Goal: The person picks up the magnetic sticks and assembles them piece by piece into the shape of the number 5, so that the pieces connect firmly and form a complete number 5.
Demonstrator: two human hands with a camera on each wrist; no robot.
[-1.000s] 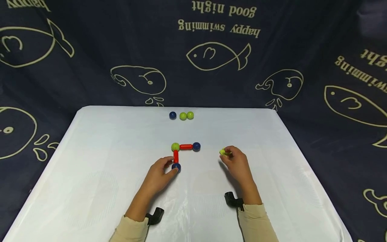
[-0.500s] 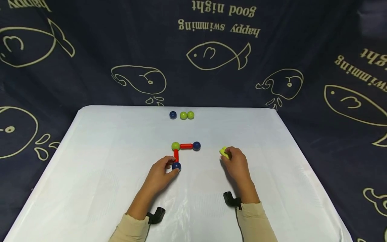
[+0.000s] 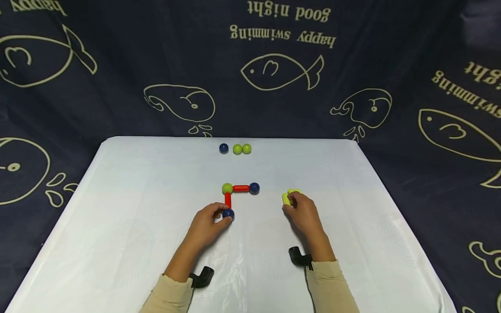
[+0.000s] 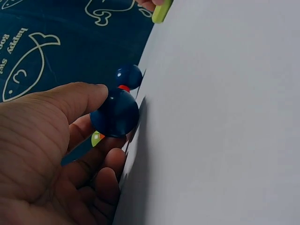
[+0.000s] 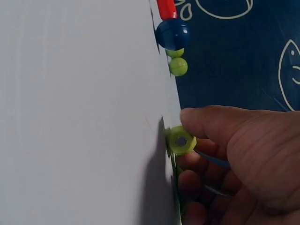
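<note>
My left hand [image 3: 206, 224] grips a blue ball [image 3: 228, 214] between thumb and fingers. From that ball a red magnetic rod [image 3: 228, 201] runs to a green ball [image 3: 227, 188]. A second red rod [image 3: 240, 188] joins the green ball to another blue ball [image 3: 254, 188], making an L shape on the table. To the right, my right hand [image 3: 308, 216] pinches a yellow-green magnetic rod [image 3: 286, 199]; the right wrist view shows its silver-tipped end [image 5: 181, 141] facing the camera. Another yellow-green rod [image 3: 295, 191] lies just behind it, partly covered by the fingers.
Near the far edge of the white table [image 3: 156, 174] sit a loose blue ball [image 3: 223, 148] and two green balls [image 3: 242, 149] side by side. A dark cloth [image 3: 274, 113] with fish and whale drawings hangs behind the table and beside it.
The yellow-green rod in my right hand has turned to point toward the front and shifted slightly left, so a second rod shows behind it. My left hand stays at the blue ball.
</note>
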